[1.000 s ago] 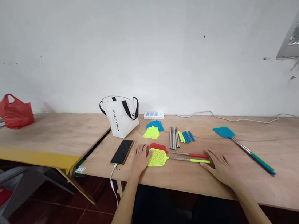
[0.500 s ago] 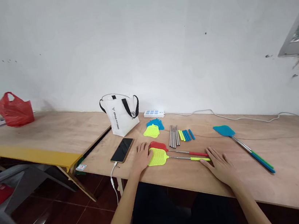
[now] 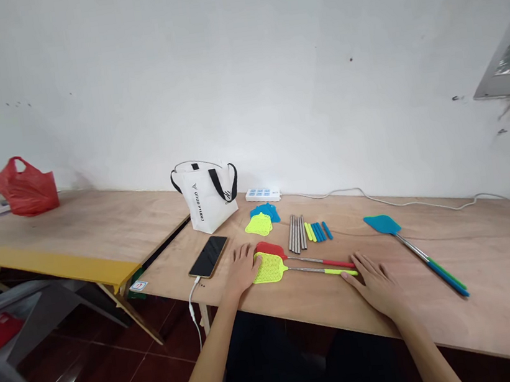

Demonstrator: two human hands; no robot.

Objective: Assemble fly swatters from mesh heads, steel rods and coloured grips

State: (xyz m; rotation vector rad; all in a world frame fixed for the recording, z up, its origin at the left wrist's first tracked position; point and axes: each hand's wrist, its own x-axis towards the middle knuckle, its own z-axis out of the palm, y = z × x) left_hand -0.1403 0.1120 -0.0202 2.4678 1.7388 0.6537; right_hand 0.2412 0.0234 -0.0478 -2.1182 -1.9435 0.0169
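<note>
Side by side on the wooden table lie a yellow fly swatter (image 3: 269, 268) and a red fly swatter (image 3: 269, 250), heads to the left. My left hand (image 3: 241, 270) rests flat at the left edge of the swatter heads, thumb touching the yellow one. At the handle ends, my right hand (image 3: 375, 282) lies flat with fingers spread, its fingertips at the red and yellow grips. Behind them are loose yellow swatter heads (image 3: 258, 224), blue swatter heads (image 3: 271, 211), metal rods (image 3: 296, 234), yellow grips (image 3: 310, 231) and blue grips (image 3: 319, 231).
To the right lie stacked fly swatters (image 3: 428, 259), a blue head on top. A phone (image 3: 208, 256) on a white cable is left of my left hand. Behind it stand a white bag (image 3: 207, 200) and a power strip (image 3: 262, 195). A red plastic bag (image 3: 27, 189) sits on the neighbouring table.
</note>
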